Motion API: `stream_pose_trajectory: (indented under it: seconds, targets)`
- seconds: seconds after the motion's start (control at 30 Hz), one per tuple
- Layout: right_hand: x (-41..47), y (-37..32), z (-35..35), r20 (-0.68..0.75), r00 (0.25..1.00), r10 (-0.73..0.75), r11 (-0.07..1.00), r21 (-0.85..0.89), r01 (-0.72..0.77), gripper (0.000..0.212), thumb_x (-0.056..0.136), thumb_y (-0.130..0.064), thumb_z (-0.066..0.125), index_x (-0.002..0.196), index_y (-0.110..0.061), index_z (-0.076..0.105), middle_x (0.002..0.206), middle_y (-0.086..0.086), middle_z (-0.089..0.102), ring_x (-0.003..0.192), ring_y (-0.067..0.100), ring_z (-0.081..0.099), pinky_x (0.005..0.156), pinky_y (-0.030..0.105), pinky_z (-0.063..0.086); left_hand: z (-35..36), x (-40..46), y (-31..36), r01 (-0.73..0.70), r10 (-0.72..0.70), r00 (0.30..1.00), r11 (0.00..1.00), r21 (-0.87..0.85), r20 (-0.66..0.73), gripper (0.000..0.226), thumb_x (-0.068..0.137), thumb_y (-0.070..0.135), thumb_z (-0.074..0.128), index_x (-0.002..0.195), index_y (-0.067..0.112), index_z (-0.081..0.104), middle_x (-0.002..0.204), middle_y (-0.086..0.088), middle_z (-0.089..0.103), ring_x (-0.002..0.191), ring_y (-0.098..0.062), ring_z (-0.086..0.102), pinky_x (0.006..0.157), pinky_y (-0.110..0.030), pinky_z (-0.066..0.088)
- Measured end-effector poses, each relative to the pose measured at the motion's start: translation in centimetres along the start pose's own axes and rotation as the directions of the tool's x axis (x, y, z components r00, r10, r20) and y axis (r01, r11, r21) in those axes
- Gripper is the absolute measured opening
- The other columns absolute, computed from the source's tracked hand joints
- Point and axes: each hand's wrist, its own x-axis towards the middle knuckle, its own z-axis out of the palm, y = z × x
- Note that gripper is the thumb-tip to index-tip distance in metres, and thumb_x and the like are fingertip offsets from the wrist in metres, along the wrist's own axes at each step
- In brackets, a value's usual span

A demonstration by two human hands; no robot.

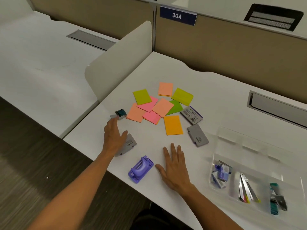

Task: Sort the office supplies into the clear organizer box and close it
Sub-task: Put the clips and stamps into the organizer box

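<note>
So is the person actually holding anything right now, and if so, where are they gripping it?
Nothing is held. The left hand reaches with straight fingers toward the small teal stamp; the right hand lies flat on the desk.

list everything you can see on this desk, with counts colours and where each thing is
sticky note pads: about ten; orange, pink, yellow-green, green; scattered mid-desk
small teal box: one, left of the pads
grey staple boxes: three; one under the left hand, two right of the pads
purple hole punch: one, near front edge
clear organizer box: one, open, right side; holds purple clips, flat metal pieces, a teal stapler
desk: white
sign 304: blue, on partition
hands: left reaching toward the teal box; right flat beside the punch
</note>
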Motion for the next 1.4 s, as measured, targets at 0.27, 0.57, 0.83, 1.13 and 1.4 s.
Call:
stream_pose_trajectory:
  seconds: [0.27,0.57,0.83,1.13,1.4]
  targets:
    - [0.0,0.1,0.1,-0.001,1.000,0.008,1.000,-0.004,-0.008,0.081,0.088,-0.077,0.005,0.153,-0.032,-0.014,0.158,0.000,-0.031,0.143,0.023,-0.033,0.121,0.043,-0.009,0.2,5.2,0.3,0.024,-0.025,1.000,0.998,0.065,0.018,0.087,0.084,0.027,0.073,0.150,0.009,0.020,0.153,-0.017,0.026,0.141,-0.035,0.022,0.111,-0.052,0.030]
    - [0.0,0.7,-0.5,0.022,1.000,-0.008,0.999,0.031,0.008,0.082,0.088,-0.077,0.012,0.155,-0.033,-0.004,0.160,-0.003,-0.026,0.144,0.020,-0.031,0.121,0.041,-0.008,0.7,6.5,0.6,-0.047,0.044,0.999,0.938,0.343,0.017,0.055,0.089,0.024,0.064,0.135,0.003,0.042,0.131,-0.021,0.049,0.117,-0.039,0.048,0.094,-0.051,0.041]
    - [-0.2,1.0,-1.9,0.098,0.995,-0.028,0.999,0.042,0.024,0.083,0.092,-0.072,0.024,0.156,-0.027,-0.006,0.161,-0.001,-0.024,0.146,0.021,-0.027,0.122,0.043,-0.004,0.4,4.7,1.4,-0.033,0.042,0.999,0.968,0.249,-0.032,0.045,0.086,0.010,0.066,0.127,0.009,0.050,0.125,-0.016,0.054,0.112,-0.038,0.051,0.092,-0.052,0.039]
    - [-0.4,1.6,-5.3,0.165,0.985,-0.056,0.960,0.281,0.007,0.082,0.097,-0.053,0.046,0.156,-0.028,-0.005,0.165,-0.001,-0.005,0.151,0.020,-0.004,0.123,0.040,0.008,1.2,0.2,5.8,-0.097,0.097,0.995,0.995,0.000,-0.039,0.048,0.088,0.009,0.066,0.132,0.012,0.048,0.130,-0.011,0.052,0.114,-0.029,0.056,0.099,-0.047,0.037]
    - [-0.5,3.0,-8.7,0.017,1.000,0.023,0.777,0.629,-0.029,0.072,0.094,-0.049,0.055,0.153,-0.036,0.017,0.153,-0.004,0.038,0.127,0.013,0.049,0.105,0.035,0.044,2.6,-5.6,11.1,-0.238,0.241,0.970,0.948,-0.213,-0.014,0.052,0.085,0.005,0.069,0.133,0.011,0.050,0.128,-0.010,0.054,0.112,-0.025,0.059,0.099,-0.049,0.048]
